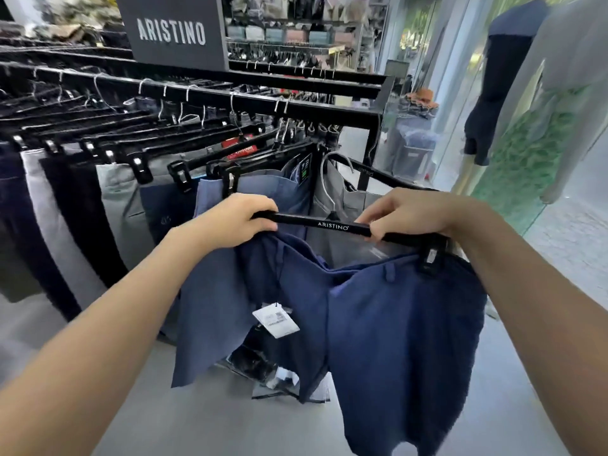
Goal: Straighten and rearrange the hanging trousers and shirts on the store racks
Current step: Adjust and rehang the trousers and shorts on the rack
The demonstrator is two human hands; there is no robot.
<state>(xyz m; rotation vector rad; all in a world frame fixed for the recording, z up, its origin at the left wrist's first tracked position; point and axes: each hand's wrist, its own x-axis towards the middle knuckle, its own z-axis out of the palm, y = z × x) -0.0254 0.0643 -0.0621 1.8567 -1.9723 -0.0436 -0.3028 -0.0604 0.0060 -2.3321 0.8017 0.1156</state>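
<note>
I hold a black clip hanger [332,225] off the rack, in front of me. My left hand [237,218] grips its left end and my right hand [411,215] grips the bar near its right clip. Navy blue shorts [378,324] hang from the right clip; their left waist corner is loose under my left hand, so the cloth sags. A white price tag [275,319] dangles from them. Behind stands the black rack rail [204,92] with several trousers [65,209] on clip hangers, dark, grey and blue.
A dark brand sign [171,31] tops the rack. Grey trousers [342,199] hang at the rack's right end. Mannequins in dark and grey tops [506,77] stand at the right by the glass front. Dark bagged items [260,366] lie on the grey floor below.
</note>
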